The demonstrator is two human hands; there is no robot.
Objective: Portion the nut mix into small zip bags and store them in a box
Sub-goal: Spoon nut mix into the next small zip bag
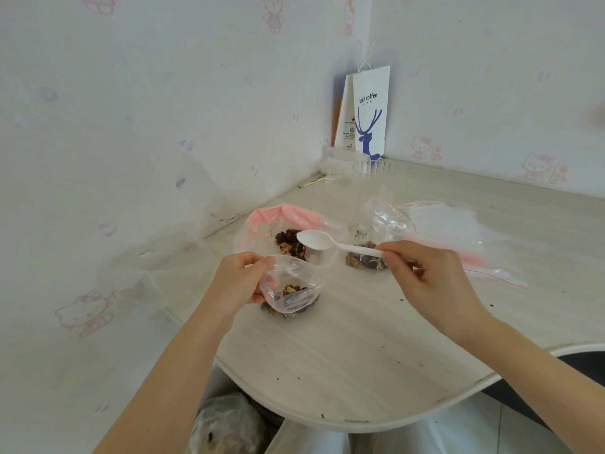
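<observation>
- A white paper bag (371, 113) printed "luckin coffee" above a blue deer head leans in the wall corner.
- The left grip (239, 280) pinches the rim of a small clear zip bag (291, 290), holding its crinkled mouth open near the table's (360, 355) left edge; nut mix sits in its bottom.
- The right grip (425, 273) pinches the handle of a white plastic spoon (316, 240), whose bowl is empty.
- The spoon's bowl is above a large pink-zipped bag (262, 221) of nut mix.
- A filled small bag (365, 258) lies beneath the spoon's handle.
- The pale wood-grain table has a rounded edge and carries dark crumbs.
</observation>
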